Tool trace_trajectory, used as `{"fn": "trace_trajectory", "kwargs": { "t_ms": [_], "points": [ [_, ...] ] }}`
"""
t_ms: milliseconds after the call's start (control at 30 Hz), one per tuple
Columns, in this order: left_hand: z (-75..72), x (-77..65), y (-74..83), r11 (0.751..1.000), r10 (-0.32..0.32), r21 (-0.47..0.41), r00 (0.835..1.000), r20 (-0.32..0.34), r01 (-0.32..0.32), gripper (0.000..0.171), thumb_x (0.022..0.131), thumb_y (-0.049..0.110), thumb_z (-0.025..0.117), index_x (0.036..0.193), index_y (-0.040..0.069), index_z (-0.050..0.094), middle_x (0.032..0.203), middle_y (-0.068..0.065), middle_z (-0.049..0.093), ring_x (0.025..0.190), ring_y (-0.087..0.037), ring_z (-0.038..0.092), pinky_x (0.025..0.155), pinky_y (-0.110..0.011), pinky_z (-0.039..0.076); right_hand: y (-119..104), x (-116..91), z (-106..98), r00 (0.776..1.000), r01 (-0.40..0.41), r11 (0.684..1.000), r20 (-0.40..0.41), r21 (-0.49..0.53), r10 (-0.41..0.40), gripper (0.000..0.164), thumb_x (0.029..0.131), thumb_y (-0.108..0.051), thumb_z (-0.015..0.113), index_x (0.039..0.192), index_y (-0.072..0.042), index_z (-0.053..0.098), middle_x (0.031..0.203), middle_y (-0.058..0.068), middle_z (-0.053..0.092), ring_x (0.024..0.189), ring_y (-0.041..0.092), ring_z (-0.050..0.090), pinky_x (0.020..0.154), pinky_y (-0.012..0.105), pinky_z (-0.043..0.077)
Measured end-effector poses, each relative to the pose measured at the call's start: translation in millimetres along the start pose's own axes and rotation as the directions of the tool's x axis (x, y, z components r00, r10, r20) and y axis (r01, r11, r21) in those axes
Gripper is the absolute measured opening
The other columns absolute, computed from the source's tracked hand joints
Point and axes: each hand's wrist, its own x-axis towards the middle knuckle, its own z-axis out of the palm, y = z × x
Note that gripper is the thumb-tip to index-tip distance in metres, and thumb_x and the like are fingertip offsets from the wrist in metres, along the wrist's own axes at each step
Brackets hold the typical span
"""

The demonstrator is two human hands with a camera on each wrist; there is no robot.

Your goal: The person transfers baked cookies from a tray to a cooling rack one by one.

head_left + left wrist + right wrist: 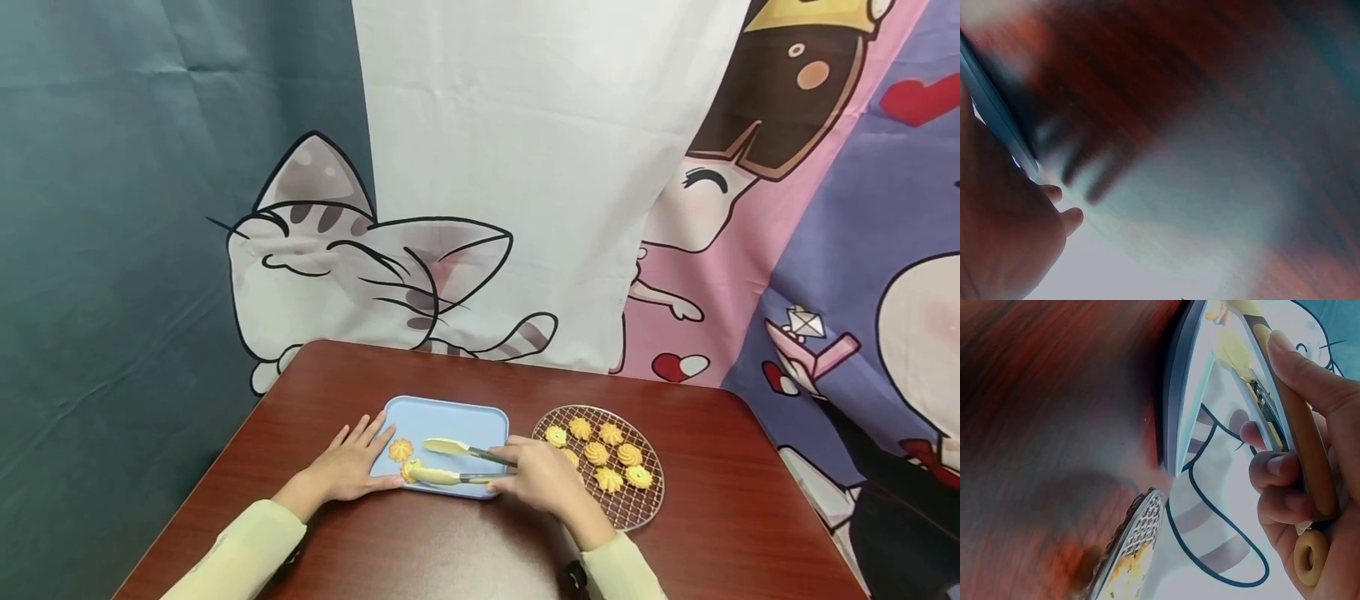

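Observation:
My right hand (542,475) grips a pair of kitchen tongs (1304,437), thumb on one arm and curled fingers on the other. The pale yellow tips stand apart above a light blue tray (480,421). One tip overlaps the nearer piped cookie (408,472) on the tray; another cookie (401,450) lies just behind it. My left hand (351,463) rests at the tray's left end, fingers spread and straight, thumb along the near edge. In the left wrist view only part of that hand (1010,231) shows beside the tray's dark side.
Right of the tray sits a round wire rack (645,506) with several golden swirl cookies, partly covered by my right hand. Both stand on a reddish-brown wooden table (420,550). A cartoon-printed curtain (540,183) hangs behind the table's far edge.

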Motion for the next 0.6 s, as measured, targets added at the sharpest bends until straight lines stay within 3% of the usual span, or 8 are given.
{"fn": "trace_trajectory", "kwargs": {
  "t_ms": [333,600],
  "points": [
    [1.4,-1.1,-0.7,1.0,0.01,0.0,1.0,-0.02,-0.01,0.103,0.088,0.078,0.052,0.159,0.008,0.032,0.168,-0.017,0.016,0.152,-0.045,0.017,0.117,-0.067,0.016,-3.4,5.0,-1.9,0.999,0.039,0.999,0.028,-0.003,-0.039,0.052,0.076,-0.05,0.084,0.122,-0.027,0.076,0.1,-0.014,0.07,0.072,0.0,0.057,0.064,0.025,0.051],
    [-2.3,-1.9,1.2,1.0,0.013,0.003,1.0,-0.008,-0.013,0.102,0.088,0.079,0.05,0.16,0.009,0.031,0.169,-0.016,0.015,0.153,-0.045,0.017,0.118,-0.066,0.016,-4.1,8.7,-1.5,0.997,0.067,0.998,0.034,-0.002,-0.067,0.047,0.078,-0.048,0.084,0.12,-0.027,0.077,0.092,-0.012,0.069,0.067,0.0,0.052,0.059,0.024,0.048]
  ]
}}
